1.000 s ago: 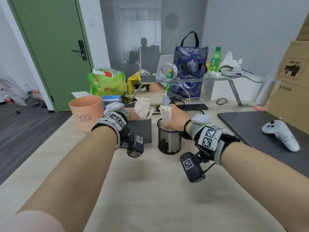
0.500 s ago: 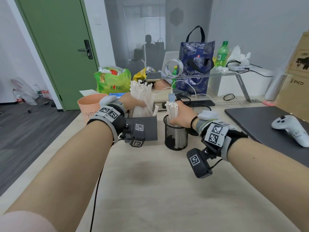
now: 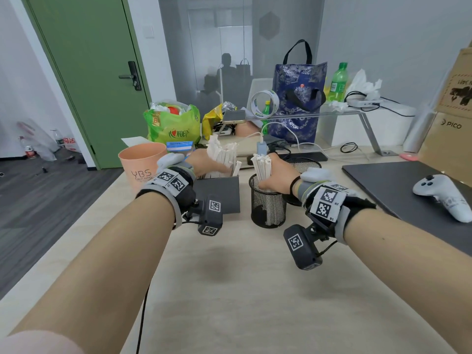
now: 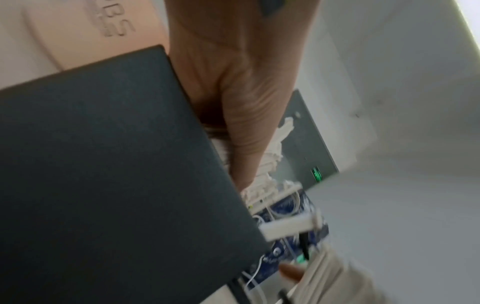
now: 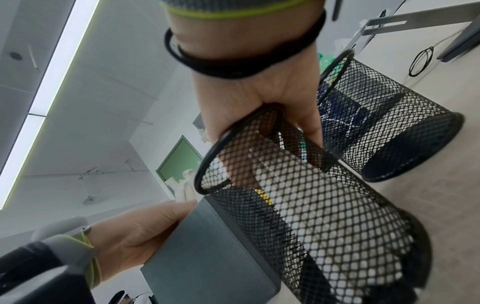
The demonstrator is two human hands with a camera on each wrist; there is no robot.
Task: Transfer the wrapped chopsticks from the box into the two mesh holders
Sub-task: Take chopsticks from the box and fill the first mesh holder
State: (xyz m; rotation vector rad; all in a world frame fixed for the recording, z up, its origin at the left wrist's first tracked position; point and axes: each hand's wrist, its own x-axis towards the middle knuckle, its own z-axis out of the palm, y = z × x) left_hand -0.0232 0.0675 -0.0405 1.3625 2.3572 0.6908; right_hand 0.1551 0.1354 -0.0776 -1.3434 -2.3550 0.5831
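From the head view, my left hand (image 3: pixel 204 163) has risen out of the dark box (image 3: pixel 217 192) since a second ago, fingers closed round a fresh bundle of wrapped chopsticks (image 3: pixel 223 155) that now stands clear above the box rim. My right hand (image 3: pixel 277 175) has stayed put, wrapped round its own bundle (image 3: pixel 261 166), whose lower ends sit inside the near mesh holder (image 3: pixel 268 203). The far mesh holder (image 3: pixel 305 166) behind it looks empty. Both holders stand near the middle of the worktop (image 3: pixel 229 277), the box just left of them.

In the left wrist view, the thumb (image 4: pixel 246 127) presses against white wrapper ends beside the box wall (image 4: pixel 116 164); the picture is blurred.

In the right wrist view, the fingers (image 5: pixel 309 121) curl over the near holder's rim, white wrappers showing through the mesh. I judge the right bundle is ready to drop and the left one should go to the far holder.
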